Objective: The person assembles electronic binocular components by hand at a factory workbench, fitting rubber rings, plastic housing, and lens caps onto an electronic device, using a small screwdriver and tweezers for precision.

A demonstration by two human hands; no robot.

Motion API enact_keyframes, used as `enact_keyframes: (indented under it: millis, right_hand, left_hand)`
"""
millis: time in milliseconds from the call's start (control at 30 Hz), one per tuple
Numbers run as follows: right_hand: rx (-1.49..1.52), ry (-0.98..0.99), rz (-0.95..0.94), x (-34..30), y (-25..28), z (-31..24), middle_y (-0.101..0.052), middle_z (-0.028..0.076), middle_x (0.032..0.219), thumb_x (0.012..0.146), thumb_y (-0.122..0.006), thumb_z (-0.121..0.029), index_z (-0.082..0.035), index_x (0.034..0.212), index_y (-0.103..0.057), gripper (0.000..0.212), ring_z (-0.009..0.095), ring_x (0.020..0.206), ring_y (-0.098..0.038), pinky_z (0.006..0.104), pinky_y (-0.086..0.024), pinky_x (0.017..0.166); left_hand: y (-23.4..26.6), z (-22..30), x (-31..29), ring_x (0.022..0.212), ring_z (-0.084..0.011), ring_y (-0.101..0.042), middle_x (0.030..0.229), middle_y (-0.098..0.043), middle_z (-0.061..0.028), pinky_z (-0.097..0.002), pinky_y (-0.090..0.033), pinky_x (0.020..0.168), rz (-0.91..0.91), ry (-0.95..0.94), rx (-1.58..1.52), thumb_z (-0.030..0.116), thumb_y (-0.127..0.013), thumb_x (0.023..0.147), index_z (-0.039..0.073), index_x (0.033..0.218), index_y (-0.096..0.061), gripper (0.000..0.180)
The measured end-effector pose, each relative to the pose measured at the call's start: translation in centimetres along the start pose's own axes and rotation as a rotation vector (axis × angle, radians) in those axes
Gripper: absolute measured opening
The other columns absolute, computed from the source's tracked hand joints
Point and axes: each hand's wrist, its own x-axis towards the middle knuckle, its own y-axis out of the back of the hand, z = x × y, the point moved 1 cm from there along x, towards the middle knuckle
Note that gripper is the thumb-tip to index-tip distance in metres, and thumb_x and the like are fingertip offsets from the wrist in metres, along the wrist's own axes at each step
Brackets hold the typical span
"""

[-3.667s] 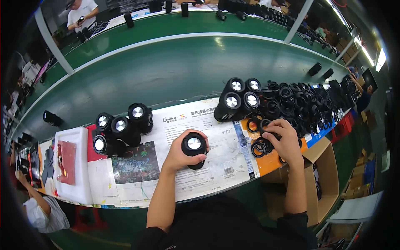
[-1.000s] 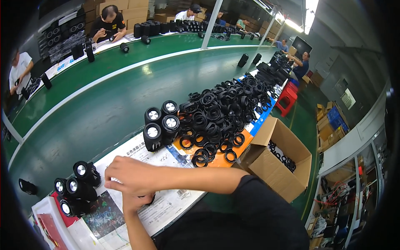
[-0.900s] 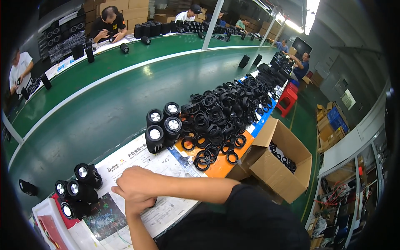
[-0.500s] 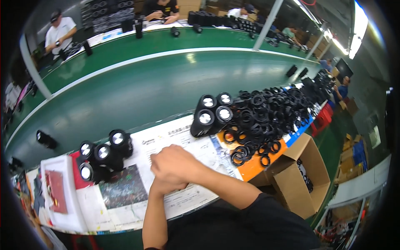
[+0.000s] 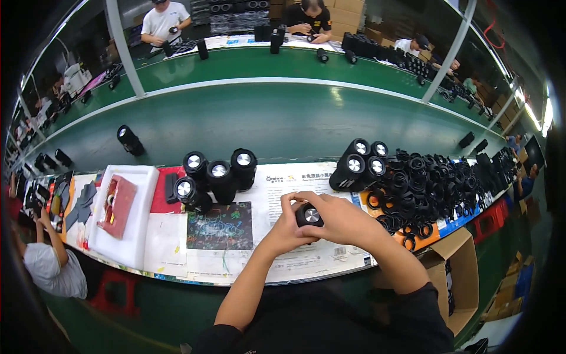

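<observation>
At the near edge of the counter (image 5: 306, 133), over a white printed paper sheet (image 5: 318, 253), sits a small black cylindrical unit with a shiny silver round face (image 5: 309, 216), and both hands are wrapped round it. The left hand (image 5: 287, 227) cups it from the left with the grip clenched on its side; the right hand (image 5: 339, 217) curls over from the right, its grip likewise grasping the cylinder, thumb just beside the silver face.

Just left of the hands lies a dark square mat with scribbled coloured marks (image 5: 220, 226). Behind that mat stands a cluster of four taller black cylinders with silver tops (image 5: 215, 175), upright and touching one another. To the right, past the paper, another group of black cylinders (image 5: 359, 165) leans together, and beyond it spreads a heap of black rubber rings (image 5: 436, 186), some spilling onto an orange strip (image 5: 407, 239). Far left rests a white tray (image 5: 138, 236) holding a red flat pad (image 5: 119, 205). An open brown cardboard box (image 5: 463, 259) stands below the counter's right end.
</observation>
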Motion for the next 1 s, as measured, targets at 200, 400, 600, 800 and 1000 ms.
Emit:
enact_keyframes:
  millis: [200,400,600,800,1000]
  right_hand:
    - [-0.080,0.128,0.082,3.9,2.4,2.7,-0.075,0.029,0.110,0.092,-0.085,-0.035,-0.007,0.135,-0.060,0.057,0.050,0.099,-0.076,0.0529,-0.062,0.091]
    - [-0.421,0.039,0.173,9.4,6.6,7.6,-0.074,0.018,0.114,0.098,-0.081,-0.037,-0.012,0.136,-0.059,0.051,0.039,0.106,-0.074,0.0558,-0.049,0.106]
    - [-0.542,-0.163,-0.015,11.4,6.2,9.4,-0.074,0.017,0.118,0.095,-0.082,-0.035,-0.012,0.135,-0.060,0.050,0.037,0.116,-0.072,0.0525,-0.041,0.116]
    - [-0.386,0.229,0.457,8.7,4.8,9.2,-0.076,0.015,0.121,0.095,-0.083,-0.025,-0.010,0.129,-0.071,0.039,0.038,0.117,-0.071,0.0500,-0.044,0.117]
    - [0.143,0.291,0.643,5.6,-4.7,4.7,-0.072,0.019,0.133,0.086,-0.099,-0.031,0.000,0.154,-0.055,0.087,0.036,0.119,-0.073,0.0426,-0.058,0.107]
  left_hand:
    - [4.7,4.4,-3.5,0.153,-0.0334,-0.053,0.160,-0.050,-0.0169,-0.0502,-0.051,0.126,0.114,-0.152,0.382,0.013,-0.101,0.080,0.008,0.157,-0.047,0.094]
    - [11.7,11.1,-1.1,0.116,-0.0398,-0.065,0.113,-0.073,-0.0143,-0.0498,-0.052,0.106,0.562,-0.508,0.826,0.001,-0.086,0.084,0.003,0.106,-0.071,0.027]
    - [15.4,11.6,4.4,0.135,-0.0414,-0.059,0.132,-0.071,-0.0177,-0.0537,-0.047,0.117,0.310,-0.297,1.259,0.024,-0.097,0.079,0.003,0.132,-0.068,0.064]
    - [16.6,10.5,8.3,0.128,-0.0408,-0.066,0.135,-0.073,-0.0187,-0.0467,-0.052,0.115,-0.015,0.077,1.284,0.029,-0.102,0.073,0.003,0.138,-0.068,0.078]
    - [13.9,14.4,6.2,0.120,-0.0346,-0.073,0.122,-0.076,-0.0143,-0.0411,-0.056,0.110,0.067,-0.182,0.697,0.023,-0.103,0.071,0.003,0.129,-0.071,0.069]
